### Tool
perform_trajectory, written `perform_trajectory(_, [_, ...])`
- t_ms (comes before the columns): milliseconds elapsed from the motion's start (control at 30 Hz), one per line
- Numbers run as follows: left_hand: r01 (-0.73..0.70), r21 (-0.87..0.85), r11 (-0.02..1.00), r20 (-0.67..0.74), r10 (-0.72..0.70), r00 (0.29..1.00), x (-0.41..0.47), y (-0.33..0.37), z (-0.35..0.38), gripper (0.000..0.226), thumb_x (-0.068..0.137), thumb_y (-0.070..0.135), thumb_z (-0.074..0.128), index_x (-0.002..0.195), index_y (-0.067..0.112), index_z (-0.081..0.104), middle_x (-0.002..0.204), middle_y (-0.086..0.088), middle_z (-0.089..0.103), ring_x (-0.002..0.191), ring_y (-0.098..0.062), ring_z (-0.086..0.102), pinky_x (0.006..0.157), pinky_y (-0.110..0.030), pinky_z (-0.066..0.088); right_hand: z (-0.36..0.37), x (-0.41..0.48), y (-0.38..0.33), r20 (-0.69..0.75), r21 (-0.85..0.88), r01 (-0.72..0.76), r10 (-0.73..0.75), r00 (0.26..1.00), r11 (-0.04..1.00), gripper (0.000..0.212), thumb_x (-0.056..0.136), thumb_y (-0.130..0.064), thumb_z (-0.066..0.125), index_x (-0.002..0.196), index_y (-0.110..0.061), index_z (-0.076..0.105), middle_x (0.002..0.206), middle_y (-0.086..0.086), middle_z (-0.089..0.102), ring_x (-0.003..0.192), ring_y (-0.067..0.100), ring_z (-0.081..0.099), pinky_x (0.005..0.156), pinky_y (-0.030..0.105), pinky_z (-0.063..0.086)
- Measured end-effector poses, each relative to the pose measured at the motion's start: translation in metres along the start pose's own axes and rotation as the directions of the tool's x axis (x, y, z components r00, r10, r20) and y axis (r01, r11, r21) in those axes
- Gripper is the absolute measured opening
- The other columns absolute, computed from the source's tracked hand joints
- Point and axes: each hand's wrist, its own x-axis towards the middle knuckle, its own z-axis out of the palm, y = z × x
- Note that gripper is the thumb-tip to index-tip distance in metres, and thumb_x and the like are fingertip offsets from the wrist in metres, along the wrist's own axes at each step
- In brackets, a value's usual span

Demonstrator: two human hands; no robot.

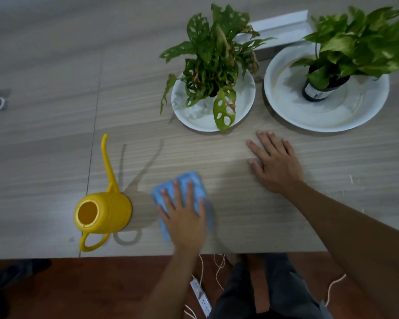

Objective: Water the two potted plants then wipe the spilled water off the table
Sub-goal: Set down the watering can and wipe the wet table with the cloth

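Note:
My left hand [184, 210] lies flat with spread fingers on a light blue cloth [195, 183], pressing it onto the wooden table [240, 203] near the front edge. My right hand [274, 162] rests palm down on the bare table, fingers apart, holding nothing, just in front of the plants. A yellow watering can [104, 210] with a long thin spout stands left of the cloth. One holey-leaved plant [214, 54] stands in a white saucer [244, 104]. A second leafy plant [359, 42] in a dark pot sits in a larger white dish [327, 116].
A white L-shaped strip [283, 24] lies behind the plants. Below the table's front edge I see a red-brown floor, a white power strip [200, 298] with cords, and my dark trousers. A seam runs through the table left of the can.

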Motion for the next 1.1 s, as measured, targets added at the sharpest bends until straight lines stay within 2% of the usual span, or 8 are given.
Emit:
perform_trajectory(167, [-0.364, -0.057, 0.929, 0.095, 0.368, 0.925, 0.006, 0.073, 0.013, 0.059, 0.100, 0.060, 0.031, 0.156, 0.042, 0.023, 0.168, 0.004, 0.016, 0.154, -0.033, 0.008, 0.119, -0.062, 0.010, -0.001, 0.002, -0.001, -0.014, 0.004, 0.001, -0.001, 1.000, 1.000, 0.058, 0.098, -0.056, 0.023, 0.153, -0.039, 0.022, 0.164, -0.005, 0.014, 0.151, 0.019, 0.008, 0.120, 0.046, 0.008])
perform_trajectory(300, [-0.139, 0.001, 0.990, 0.018, 0.139, 0.990, 0.097, 0.016, 0.014, 0.058, 0.100, 0.060, 0.027, 0.155, 0.041, 0.026, 0.166, 0.002, 0.021, 0.153, -0.033, 0.014, 0.115, -0.065, 0.018, 0.000, 0.001, -0.001, -0.035, 0.006, 0.014, -0.014, 0.999, 1.000, 0.057, 0.098, -0.054, 0.027, 0.153, -0.039, 0.023, 0.164, -0.005, 0.016, 0.151, 0.019, 0.010, 0.120, 0.046, 0.009])
perform_trajectory(433, [0.001, -0.020, 1.000, -0.006, -0.001, 1.000, 0.012, -0.007, 0.002, 0.059, 0.102, 0.056, 0.027, 0.157, 0.038, 0.019, 0.168, 0.000, 0.013, 0.154, -0.035, 0.009, 0.116, -0.066, 0.017, 0.000, 0.000, 0.000, -0.019, -0.003, -0.003, 0.003, 1.000, 1.000, 0.056, 0.099, -0.056, 0.025, 0.153, -0.041, 0.020, 0.165, -0.006, 0.013, 0.151, 0.017, 0.007, 0.121, 0.046, 0.008])
perform_trajectory(633, [-0.341, -0.025, 0.940, 0.093, 0.342, 0.935, 0.030, 0.070, 0.017, 0.058, 0.100, 0.058, 0.031, 0.155, 0.041, 0.026, 0.167, 0.004, 0.019, 0.153, -0.034, 0.012, 0.117, -0.063, 0.015, 0.001, 0.001, 0.001, -0.036, 0.008, 0.004, -0.004, 0.999, 1.000, 0.057, 0.098, -0.055, 0.026, 0.152, -0.040, 0.023, 0.164, -0.005, 0.015, 0.151, 0.018, 0.009, 0.121, 0.047, 0.010])
perform_trajectory(767, [-0.030, 0.004, 1.000, -0.004, 0.030, 1.000, 0.093, 0.009, 0.012, 0.058, 0.100, 0.056, 0.029, 0.155, 0.039, 0.027, 0.166, -0.001, 0.024, 0.153, -0.035, 0.015, 0.116, -0.065, 0.018, 0.003, 0.001, 0.002, -0.049, 0.006, 0.023, -0.023, 0.999, 1.000, 0.056, 0.099, -0.054, 0.028, 0.152, -0.039, 0.025, 0.164, -0.005, 0.016, 0.151, 0.019, 0.011, 0.120, 0.046, 0.010])
perform_trajectory(867, [0.102, -0.025, 0.994, -0.010, -0.103, 0.995, 0.022, 0.010, 0.008, 0.059, 0.101, 0.055, 0.026, 0.157, 0.036, 0.023, 0.167, -0.002, 0.017, 0.153, -0.037, 0.010, 0.114, -0.067, 0.019, 0.006, 0.002, 0.004, -0.058, 0.011, 0.019, -0.018, 0.998, 1.000, 0.056, 0.097, -0.052, 0.032, 0.151, -0.038, 0.027, 0.163, -0.004, 0.019, 0.150, 0.020, 0.013, 0.119, 0.046, 0.011])
perform_trajectory(967, [-0.048, -0.028, 0.998, 0.075, 0.050, 0.996, -0.053, 0.073, 0.017, 0.060, 0.101, 0.058, 0.027, 0.157, 0.038, 0.022, 0.168, 0.001, 0.014, 0.154, -0.036, 0.007, 0.116, -0.066, 0.016, 0.008, 0.002, 0.005, -0.053, 0.012, 0.032, -0.031, 0.998, 0.999, 0.056, 0.096, -0.051, 0.031, 0.150, -0.036, 0.030, 0.163, -0.003, 0.022, 0.149, 0.021, 0.017, 0.117, 0.045, 0.009])
perform_trajectory(1100, [-0.213, -0.009, 0.977, 0.082, 0.213, 0.974, -0.003, 0.098, 0.025, 0.057, 0.101, 0.059, 0.026, 0.156, 0.042, 0.023, 0.168, 0.005, 0.015, 0.154, -0.032, 0.007, 0.119, -0.061, 0.011, 0.002, 0.000, 0.012, -0.045, 0.050, 0.070, -0.067, 0.997, 0.996, 0.057, 0.096, -0.048, 0.028, 0.150, -0.029, 0.033, 0.161, 0.002, 0.027, 0.147, 0.026, 0.023, 0.118, 0.049, 0.018])
